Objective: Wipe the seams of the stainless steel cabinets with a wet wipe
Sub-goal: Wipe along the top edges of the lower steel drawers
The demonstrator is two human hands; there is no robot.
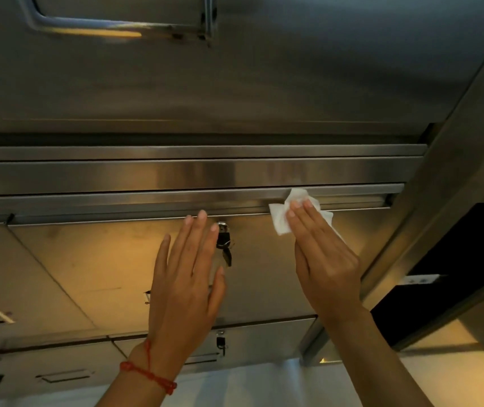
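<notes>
Stainless steel cabinets (102, 259) fill the view under warm, dim light, with a long horizontal seam (176, 190) running between a rail and the door below it. The right hand (323, 254) presses a white wet wipe (281, 218) flat against the rail at the seam, towards its right end; the fingers are straight and close together, holding the wipe by pressure and not by a pinch. The left hand (187, 277) lies flat on the door beside a small padlock (223, 235), fingers straight and slightly spread, apparently bracing.

For a good pass, fold the wipe over the fingertips so an edge enters the groove, keep steady pressure, and draw along the seam in one direction.

Clearance: the seam ends near a vertical corner post (428, 201) just right of the wipe, so little travel is left that way. Leftward the rail runs unobstructed, though the left hand's fingertips and the padlock sit just below the path
</notes>
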